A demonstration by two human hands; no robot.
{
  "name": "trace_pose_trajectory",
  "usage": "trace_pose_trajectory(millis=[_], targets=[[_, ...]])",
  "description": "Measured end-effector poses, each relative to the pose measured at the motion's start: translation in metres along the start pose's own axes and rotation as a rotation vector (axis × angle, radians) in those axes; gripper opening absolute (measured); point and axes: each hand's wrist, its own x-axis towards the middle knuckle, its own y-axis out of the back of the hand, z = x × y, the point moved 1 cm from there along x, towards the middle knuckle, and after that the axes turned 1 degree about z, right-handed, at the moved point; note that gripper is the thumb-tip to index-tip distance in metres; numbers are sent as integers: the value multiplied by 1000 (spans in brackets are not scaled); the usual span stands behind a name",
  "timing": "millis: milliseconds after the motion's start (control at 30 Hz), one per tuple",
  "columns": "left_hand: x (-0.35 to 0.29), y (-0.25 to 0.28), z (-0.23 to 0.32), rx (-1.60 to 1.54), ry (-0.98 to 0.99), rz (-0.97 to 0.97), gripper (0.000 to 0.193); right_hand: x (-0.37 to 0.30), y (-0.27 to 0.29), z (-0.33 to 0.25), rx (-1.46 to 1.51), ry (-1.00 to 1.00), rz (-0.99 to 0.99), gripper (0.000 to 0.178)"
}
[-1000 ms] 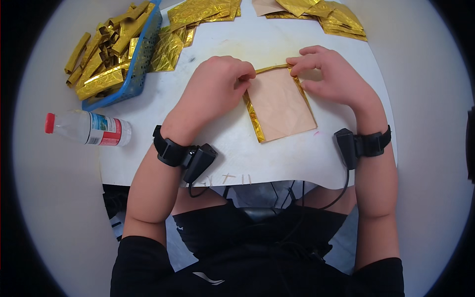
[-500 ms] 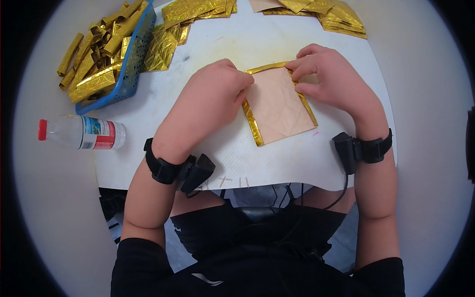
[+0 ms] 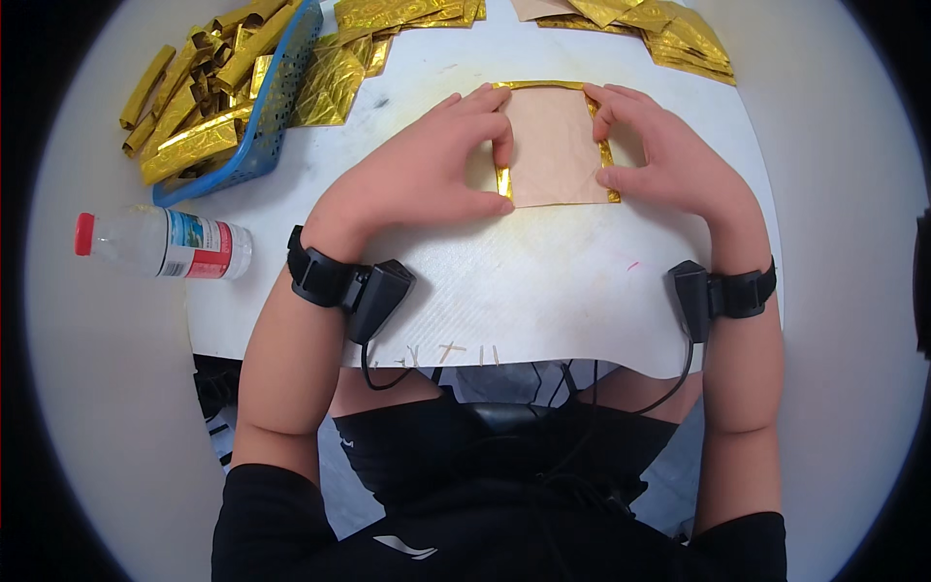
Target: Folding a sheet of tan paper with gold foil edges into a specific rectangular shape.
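A square sheet of gold foil paper (image 3: 555, 145) lies tan side up on the white work surface. Narrow gold strips are folded over along its far, left and right edges; the near edge shows plain tan. My left hand (image 3: 441, 155) grips the sheet's left side, thumb at the near corner and fingers up toward the far corner. On the opposite side my right hand (image 3: 669, 145) has its fingertips at the far corner and its thumb on the folded strip lower down. Both palms hover beside the sheet rather than covering it.
At the far left a blue perforated basket (image 3: 262, 145) holds gold foil rolls (image 3: 194, 102). Stacks of gold foil sheets lie along the far edge, left (image 3: 330, 87) and right (image 3: 689, 44). A red-capped plastic bottle (image 3: 199, 244) rests on its side. Bent white walls flank both sides.
The sheet has shifted away from me and turned square to my body. My left thumb has spread down to the near corner, and both hands now frame the sides.
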Motion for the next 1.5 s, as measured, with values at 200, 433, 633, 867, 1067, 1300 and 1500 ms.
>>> trace_pose_trajectory(millis=[200,433,633,867,1067,1300,1500], targets=[[-1,-1,-5,18,-86,-40,33,-7,2,2,-9,32,-162,49],[-1,-5,-5,21,-95,-11,16,-7,2,5,-24,34,-166,47],[0,-6,-8,4,-78,-4,9,-7,3,4,20,24,-167,42],[0,-5,-10,0,-59,-11,9,-7,2,4,29,33,-160,35],[1,-4,-10,-14,-39,-23,9,-7,3,2,28,24,-158,33],[1,-5,-8,8,-38,-17,10,-7,3,2,9,33,-147,32],[3,-7,-10,-4,-49,27,12,-6,4,-3,30,2,-113,43]])
